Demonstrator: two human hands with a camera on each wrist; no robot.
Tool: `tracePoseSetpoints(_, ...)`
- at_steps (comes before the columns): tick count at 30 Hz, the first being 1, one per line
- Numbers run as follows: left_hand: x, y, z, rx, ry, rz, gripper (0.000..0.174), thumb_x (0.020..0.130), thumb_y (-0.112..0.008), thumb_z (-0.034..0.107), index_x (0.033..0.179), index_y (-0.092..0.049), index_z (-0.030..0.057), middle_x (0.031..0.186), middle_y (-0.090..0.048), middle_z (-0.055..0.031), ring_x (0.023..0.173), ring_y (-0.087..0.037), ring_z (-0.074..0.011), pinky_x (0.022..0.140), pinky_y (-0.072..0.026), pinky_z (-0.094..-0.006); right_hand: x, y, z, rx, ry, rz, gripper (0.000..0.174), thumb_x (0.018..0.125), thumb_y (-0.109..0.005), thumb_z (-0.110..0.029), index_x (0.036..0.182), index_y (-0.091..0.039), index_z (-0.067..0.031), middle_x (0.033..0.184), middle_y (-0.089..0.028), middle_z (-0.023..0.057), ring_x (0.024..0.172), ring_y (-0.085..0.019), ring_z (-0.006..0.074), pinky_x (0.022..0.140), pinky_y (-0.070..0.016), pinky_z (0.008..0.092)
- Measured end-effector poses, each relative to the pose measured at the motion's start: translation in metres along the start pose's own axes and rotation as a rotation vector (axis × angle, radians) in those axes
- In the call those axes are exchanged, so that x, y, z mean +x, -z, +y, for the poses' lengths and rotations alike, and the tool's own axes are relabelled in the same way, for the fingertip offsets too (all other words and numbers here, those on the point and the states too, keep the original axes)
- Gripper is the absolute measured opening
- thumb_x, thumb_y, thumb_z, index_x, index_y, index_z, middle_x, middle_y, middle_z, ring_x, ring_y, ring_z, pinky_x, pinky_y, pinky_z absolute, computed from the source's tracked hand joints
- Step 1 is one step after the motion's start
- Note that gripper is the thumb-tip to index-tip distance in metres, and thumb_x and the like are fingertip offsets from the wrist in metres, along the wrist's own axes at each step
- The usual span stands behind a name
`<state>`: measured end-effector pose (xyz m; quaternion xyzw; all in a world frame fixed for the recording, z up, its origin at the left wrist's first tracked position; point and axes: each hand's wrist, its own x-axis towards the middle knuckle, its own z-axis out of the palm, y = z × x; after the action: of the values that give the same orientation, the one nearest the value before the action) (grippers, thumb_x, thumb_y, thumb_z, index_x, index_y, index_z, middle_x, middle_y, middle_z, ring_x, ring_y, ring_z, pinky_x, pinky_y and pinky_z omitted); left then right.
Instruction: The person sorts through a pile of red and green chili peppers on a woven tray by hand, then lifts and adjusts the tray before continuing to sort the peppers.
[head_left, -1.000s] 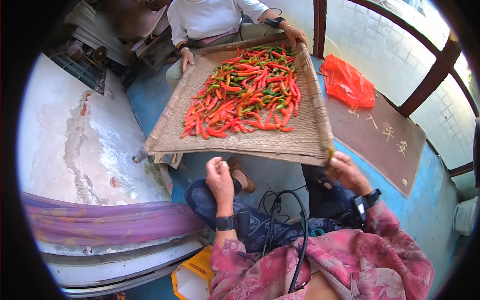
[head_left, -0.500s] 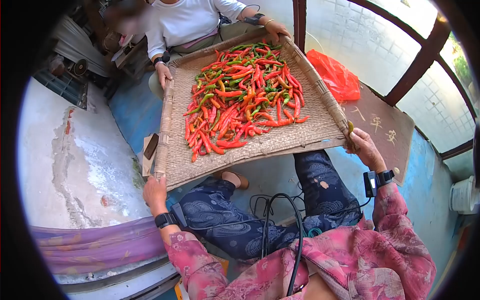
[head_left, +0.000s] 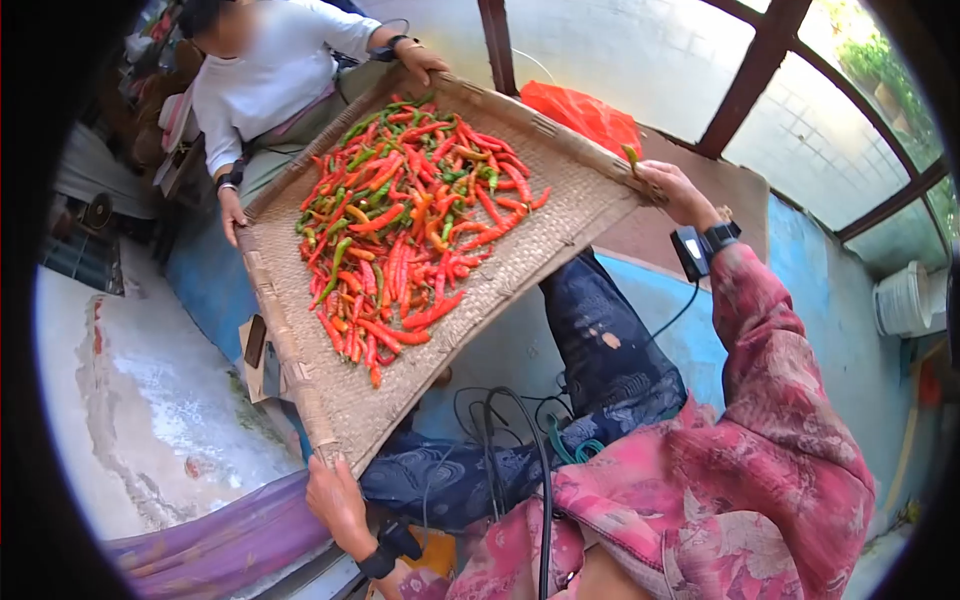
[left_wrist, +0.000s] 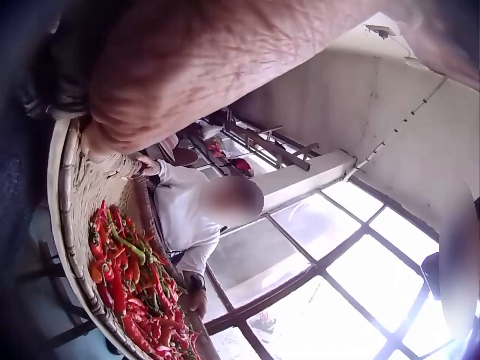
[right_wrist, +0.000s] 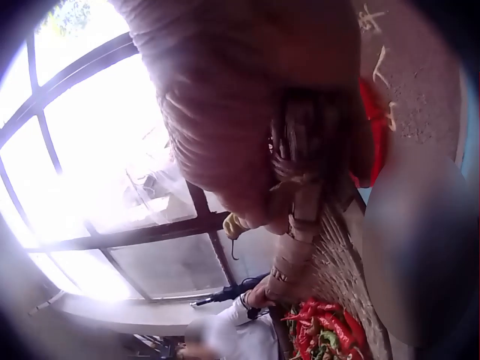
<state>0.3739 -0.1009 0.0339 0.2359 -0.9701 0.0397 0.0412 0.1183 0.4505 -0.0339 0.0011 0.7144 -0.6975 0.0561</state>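
Tilted tray (head_left: pixel 560 220) of chillies (head_left: pixel 410 220), shared with a second person (head_left: pixel 270 80); left hand (head_left: pixel 335 500) clamps its near corner, right hand (head_left: pixel 670 190) its right corner, fingertips hidden under the rim; wrist views mostly blocked.

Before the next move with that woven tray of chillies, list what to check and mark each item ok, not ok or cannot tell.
1. Left hand grips the near corner of the woven tray: ok.
2. Right hand grips the tray's right corner: ok.
3. Far side held: ok, the other person has a hand at each far corner.
4. Chillies away from the near rim: ok, bare weave lies between them and it.
5. Tray level: cannot tell, the head view itself slants.
6. Black cables on the lap below the tray: cannot tell whether they would snag.
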Motion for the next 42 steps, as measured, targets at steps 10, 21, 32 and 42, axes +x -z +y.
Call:
tracePoseSetpoints(10, 0.135, 0.013, -0.060, 0.234, 0.005, 0.003, 0.037, 0.085, -0.054, 0.023, 0.116, -0.051, 0.0025, 0.102, -0.059, -0.0239, 0.093, -0.056, -0.0412, 0.077, -0.0446, -0.0497, -0.066, -0.020, -0.023, 0.120, -0.299, -0.266, 0.019, 0.089, -0.057, -0.023, 0.088, -0.060, -0.0049, 0.076, -0.052, -0.0050, 0.066, -0.047, 0.0046, 0.056, -0.0408, 0.0213)
tracePoseSetpoints(21, 0.165, -0.022, 0.093, -0.145, -0.096, -0.053, 0.037, 0.082, -0.055, 0.025, 0.114, -0.058, 0.0071, 0.109, -0.059, -0.0196, 0.105, -0.053, -0.0355, 0.090, -0.0409, -0.0404, -0.060, -0.033, 0.013, 0.290, -0.653, -0.920, 0.016, 0.088, -0.061, -0.019, 0.087, -0.065, -0.0032, 0.075, -0.058, -0.0049, 0.069, -0.048, 0.0027, 0.062, -0.0411, 0.0181)
tracePoseSetpoints(32, 0.107, -0.053, 0.082, -0.562, 0.070, -0.119, 0.034, 0.079, -0.061, 0.020, 0.105, -0.062, -0.0010, 0.103, -0.064, -0.0163, 0.097, -0.061, -0.0241, 0.087, -0.0457, -0.0333, -0.067, -0.035, 0.014, 0.242, -0.589, -0.928, 0.021, 0.089, -0.061, -0.024, 0.086, -0.064, -0.0036, 0.074, -0.055, -0.0075, 0.069, -0.046, 0.0018, 0.062, -0.0391, 0.0190)
tracePoseSetpoints(42, 0.094, -0.003, 0.046, -0.083, 0.030, 0.415, 0.030, 0.078, -0.062, 0.013, 0.106, -0.057, 0.0041, 0.115, -0.052, -0.0157, 0.110, -0.046, -0.0338, 0.094, -0.0365, -0.0417, -0.105, -0.044, -0.013, 0.425, -0.342, -0.297, 0.017, 0.089, -0.057, -0.020, 0.092, -0.059, -0.0038, 0.079, -0.062, 0.0025, 0.070, -0.058, 0.0104, 0.064, -0.0469, 0.0242)
